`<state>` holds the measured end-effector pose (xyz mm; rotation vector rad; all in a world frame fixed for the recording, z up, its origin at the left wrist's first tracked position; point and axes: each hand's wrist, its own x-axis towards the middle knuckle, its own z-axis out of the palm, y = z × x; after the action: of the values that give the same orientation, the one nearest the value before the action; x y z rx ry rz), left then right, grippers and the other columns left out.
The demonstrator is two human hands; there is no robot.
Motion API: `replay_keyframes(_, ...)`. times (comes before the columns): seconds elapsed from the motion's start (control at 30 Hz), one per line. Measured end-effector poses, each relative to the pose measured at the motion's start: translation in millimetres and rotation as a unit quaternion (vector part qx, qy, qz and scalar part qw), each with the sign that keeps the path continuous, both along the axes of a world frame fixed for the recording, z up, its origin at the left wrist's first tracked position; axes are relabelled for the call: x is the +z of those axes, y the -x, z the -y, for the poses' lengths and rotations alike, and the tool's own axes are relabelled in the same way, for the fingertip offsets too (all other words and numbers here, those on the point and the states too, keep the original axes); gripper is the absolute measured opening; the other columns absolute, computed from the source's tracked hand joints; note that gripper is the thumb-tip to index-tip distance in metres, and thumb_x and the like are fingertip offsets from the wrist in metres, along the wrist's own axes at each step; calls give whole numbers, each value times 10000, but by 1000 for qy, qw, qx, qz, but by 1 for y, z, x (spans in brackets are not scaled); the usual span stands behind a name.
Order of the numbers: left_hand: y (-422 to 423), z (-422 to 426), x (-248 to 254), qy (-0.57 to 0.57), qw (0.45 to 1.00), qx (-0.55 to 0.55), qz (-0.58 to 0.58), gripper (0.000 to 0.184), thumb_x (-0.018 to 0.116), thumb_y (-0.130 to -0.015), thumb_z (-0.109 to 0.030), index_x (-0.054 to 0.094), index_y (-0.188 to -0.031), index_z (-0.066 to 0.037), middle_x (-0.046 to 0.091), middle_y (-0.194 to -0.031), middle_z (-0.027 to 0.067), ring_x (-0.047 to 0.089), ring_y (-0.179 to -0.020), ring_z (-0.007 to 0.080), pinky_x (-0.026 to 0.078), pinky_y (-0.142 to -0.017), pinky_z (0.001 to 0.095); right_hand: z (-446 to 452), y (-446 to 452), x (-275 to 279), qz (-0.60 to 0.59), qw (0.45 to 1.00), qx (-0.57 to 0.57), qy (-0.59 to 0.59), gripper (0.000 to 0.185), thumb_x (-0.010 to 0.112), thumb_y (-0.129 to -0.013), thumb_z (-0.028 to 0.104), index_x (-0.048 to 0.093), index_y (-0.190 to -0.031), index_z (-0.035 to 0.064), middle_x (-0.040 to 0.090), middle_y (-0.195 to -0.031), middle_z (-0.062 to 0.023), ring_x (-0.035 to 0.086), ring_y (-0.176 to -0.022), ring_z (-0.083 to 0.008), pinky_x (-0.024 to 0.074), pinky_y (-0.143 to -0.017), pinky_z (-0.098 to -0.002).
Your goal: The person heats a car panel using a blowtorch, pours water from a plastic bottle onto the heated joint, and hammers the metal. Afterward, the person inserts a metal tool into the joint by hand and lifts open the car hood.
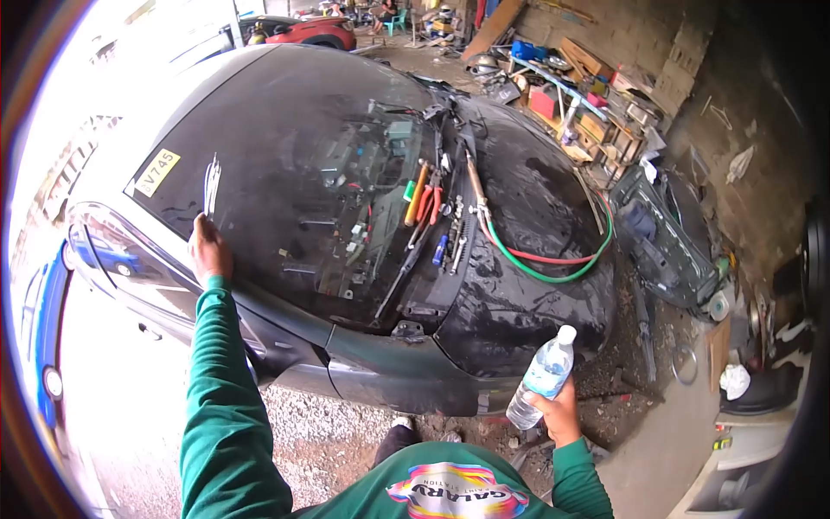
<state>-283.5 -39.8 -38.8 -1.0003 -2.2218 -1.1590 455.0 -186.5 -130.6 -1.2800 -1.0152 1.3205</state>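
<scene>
My right hand (558, 413) is wrapped round the lower part of a clear plastic water bottle (545, 376) with a white cap, tilted slightly, beside the car's front corner. My left hand (210, 251) reaches up at the near side of the dusty windshield (285, 156), fingers closed together. Thin whitish strips (212, 183) show just beyond its fingertips; whether they are held or are marks on the glass, I cannot tell. A yellow sticker (157, 171) marked V745 is on the glass close to that hand.
A hammer (417, 192), red-handled pliers (430, 201), a blue-handled screwdriver (440, 251) and wrenches lie at the windshield base. A torch (475, 180) with red and green hoses (545, 275) rests on the dusty hood (519, 216). Car parts (661, 242) and clutter stand along the wall.
</scene>
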Motion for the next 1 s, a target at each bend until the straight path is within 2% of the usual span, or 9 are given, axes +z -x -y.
replay_keyframes(0.4, -1, 4, 6, 7, 999, -40, 22, 357, 534, -1135, -159, 667, -1452, -63, 769, -1231, 304, 718, -1151, 524, 545, -1002, 567, -8, -23, -39, 55, 995, -70, -49, 919, 970, -768, 37, 499, -1556, 48, 692, -1393, -75, 686, -1299, -233, 550, -1161, -426)
replay_keyframes(0.47, 50, -7, -29, -22, 996, -77, 38, 522, 530, -973, -44, 647, -1479, -5, 768, -1276, 295, 742, -1115, 498, 553, -1021, 553, 12, -49, -66, 62, 992, -101, -40, 902, 972, -769, 50, 503, -1539, 52, 686, -1409, -76, 680, -1308, -243, 545, -1160, -438)
replay_keyframes(0.5, 89, -14, -44, 13, 990, -103, 98, 589, 578, -991, -74, 593, -1574, 10, 759, -1332, 253, 733, -1195, 373, 551, -1047, 455, 29, -64, -84, 96, 985, -137, -34, 889, 982, -765, 88, 516, -1521, 49, 702, -1395, -90, 696, -1292, -257, 554, -1144, -444)
replay_keyframes(0.6, 29, -5, -6, 38, 991, -74, 102, 605, 536, -1046, -137, 546, -1643, -48, 617, -1638, 254, 660, -1436, 408, 480, -1233, 489, 76, -114, -98, 202, 949, -239, 34, 870, 1012, -735, 204, 565, -1464, 41, 756, -1330, -137, 745, -1233, -304, 579, -1092, -461)
replay_keyframes(0.73, 65, -15, -17, 86, 994, -65, -5, 463, 476, -1183, -288, 606, -1604, -144, 699, -1561, 184, 685, -1379, 426, 514, -1170, 495, 137, -191, -124, 204, 913, -350, 47, 844, 1031, -696, 250, 617, -1400, 37, 800, -1281, -153, 775, -1199, -302, 605, -1053, -463)
replay_keyframes(0.87, 49, -22, -8, 125, 992, -21, -11, 492, 489, -1151, -273, 601, -1612, -144, 708, -1546, 185, 700, -1371, 411, 525, -1191, 496, 112, -340, -78, 280, 842, -457, 68, 858, 1018, -767, 219, 588, -1464, -37, 797, -1257, -202, 781, -1153, -345, 625, -1012, -481)
replay_keyframes(0.93, 53, -20, -12, 13, 996, -79, 35, 546, 544, -1118, -325, 594, -1627, -132, 734, -1504, 188, 738, -1325, 387, 563, -1160, 491, 95, -487, -82, 485, 722, -477, 130, 873, 813, -1001, 464, 504, -1597, -93, 782, -1256, -298, 763, -1106, -475, 625, -943, -523)
replay_keyframes(0.97, 73, -21, -17, 25, 996, -81, 12, 543, 568, -1104, -315, 612, -1604, -107, 720, -1516, 196, 722, -1343, 390, 558, -1165, 491, 75, -532, -58, 643, 545, -536, 51, 838, 671, -1077, 571, 537, -1550, -108, 793, -1122, -318, 763, -990, -477, 611, -829, -550)
replay_keyframes(1.0, 84, -28, -26, 46, 996, -72, -25, 541, 593, -1089, -305, 631, -1580, -82, 707, -1528, 204, 707, -1362, 393, 553, -1170, 491, 59, -525, -18, 606, 605, -516, 42, 739, 679, -1092, 510, 577, -1522, -82, 787, -1190, -290, 760, -1037, -422, 606, -869, -520)
